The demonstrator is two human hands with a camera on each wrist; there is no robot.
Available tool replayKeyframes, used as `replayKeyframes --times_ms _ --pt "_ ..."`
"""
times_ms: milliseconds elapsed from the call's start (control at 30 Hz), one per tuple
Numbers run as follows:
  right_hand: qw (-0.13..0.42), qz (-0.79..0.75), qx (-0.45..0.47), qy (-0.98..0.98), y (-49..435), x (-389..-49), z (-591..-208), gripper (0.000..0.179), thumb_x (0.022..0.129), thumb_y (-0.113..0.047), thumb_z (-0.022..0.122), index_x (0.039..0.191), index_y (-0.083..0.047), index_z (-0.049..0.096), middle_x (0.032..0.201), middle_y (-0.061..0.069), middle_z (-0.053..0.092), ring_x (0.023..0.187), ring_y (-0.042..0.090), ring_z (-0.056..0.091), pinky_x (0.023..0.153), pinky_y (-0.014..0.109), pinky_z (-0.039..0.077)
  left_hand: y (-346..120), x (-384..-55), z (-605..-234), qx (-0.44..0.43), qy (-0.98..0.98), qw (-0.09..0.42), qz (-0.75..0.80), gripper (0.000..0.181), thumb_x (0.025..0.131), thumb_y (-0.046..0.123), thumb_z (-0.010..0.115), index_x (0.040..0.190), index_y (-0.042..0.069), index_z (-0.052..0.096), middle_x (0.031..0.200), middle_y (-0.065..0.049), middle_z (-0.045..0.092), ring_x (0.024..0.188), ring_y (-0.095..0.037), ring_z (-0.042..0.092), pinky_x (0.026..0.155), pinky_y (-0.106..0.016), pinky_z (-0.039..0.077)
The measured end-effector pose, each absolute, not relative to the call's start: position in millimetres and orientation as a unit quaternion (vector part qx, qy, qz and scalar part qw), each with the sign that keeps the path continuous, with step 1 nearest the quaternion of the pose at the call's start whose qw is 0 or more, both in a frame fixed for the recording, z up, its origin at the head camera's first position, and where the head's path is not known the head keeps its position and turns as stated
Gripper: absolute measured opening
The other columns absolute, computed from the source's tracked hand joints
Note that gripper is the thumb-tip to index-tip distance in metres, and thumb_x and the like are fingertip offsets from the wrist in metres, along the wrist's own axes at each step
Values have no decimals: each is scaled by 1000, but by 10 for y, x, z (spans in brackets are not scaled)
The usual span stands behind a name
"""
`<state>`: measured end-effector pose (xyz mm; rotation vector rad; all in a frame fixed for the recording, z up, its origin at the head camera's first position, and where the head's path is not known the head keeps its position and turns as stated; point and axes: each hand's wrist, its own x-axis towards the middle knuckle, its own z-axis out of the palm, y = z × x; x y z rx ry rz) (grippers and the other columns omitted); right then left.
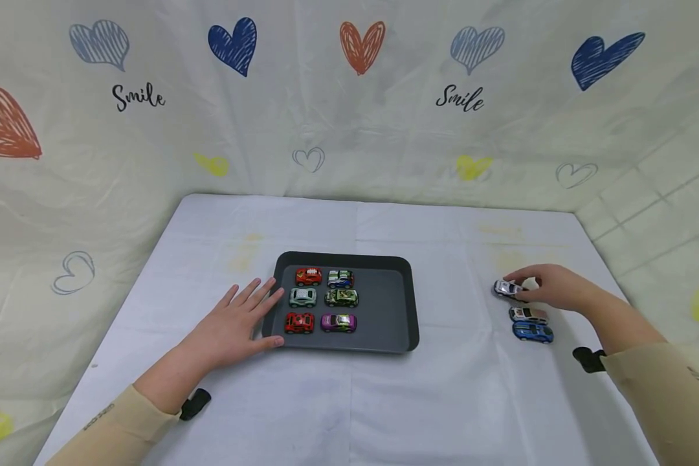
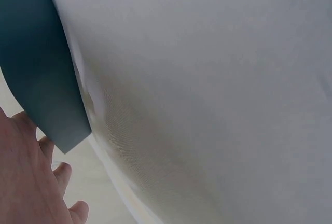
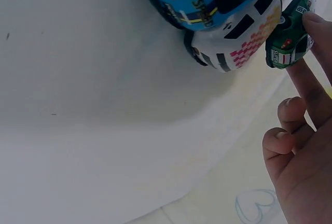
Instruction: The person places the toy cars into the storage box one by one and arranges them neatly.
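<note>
My right hand [image 1: 556, 288] pinches a small toy car [image 1: 505, 288] between thumb and finger at the table's right side. Its top looks silvery in the head view, while the right wrist view shows a green side [image 3: 288, 42] with white lettering. Just nearer lie a white toy car [image 1: 528, 315] and a blue toy car [image 1: 532, 332], side by side. My left hand [image 1: 227, 330] spreads its straight fingers at the left rim of a dark grey tray [image 1: 387, 304]. Its fingertips overlap that rim, and the thumb lies at the near left corner.
Several toy cars stand in two columns on the tray's left half, among them a red one [image 1: 309, 276], a camouflage one [image 1: 342, 298] and a purple one [image 1: 338, 323]. A white cloth [image 1: 443, 401] covers the table; a heart-printed curtain [image 1: 384, 116] hangs behind it.
</note>
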<state>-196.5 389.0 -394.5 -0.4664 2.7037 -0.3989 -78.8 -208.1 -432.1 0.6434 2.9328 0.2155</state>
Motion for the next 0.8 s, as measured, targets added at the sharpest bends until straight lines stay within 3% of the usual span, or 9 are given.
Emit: replayKeyframes --times_ms 233,500,800 --pt "176 -151 -170 958 3768 -1982 -3843 40 92 -31 72 127 -12 70 129 20 62 106 37 57 85 54 51 -2083 -779 -4320 214 972 62 71 94 87 79 43 159 22 24 166 -1 14 151 -32 12 120 -58 9" --pt "173 -166 -177 955 3489 -2010 -3699 41 91 -35 73 128 -18 69 126 11 64 87 22 50 69 35 44 -2075 -787 -4299 215 972 66 68 94 88 79 43 159 22 24 166 -2 14 151 -33 13 120 -58 9" --pt "177 -201 -200 943 3171 -2082 -3639 40 91 -31 73 130 -21 69 130 8 63 96 24 51 76 37 47 -2070 -780 -4299 213 972 65 69 93 87 77 46 159 21 25 166 -3 15 151 -34 13 120 -58 8"
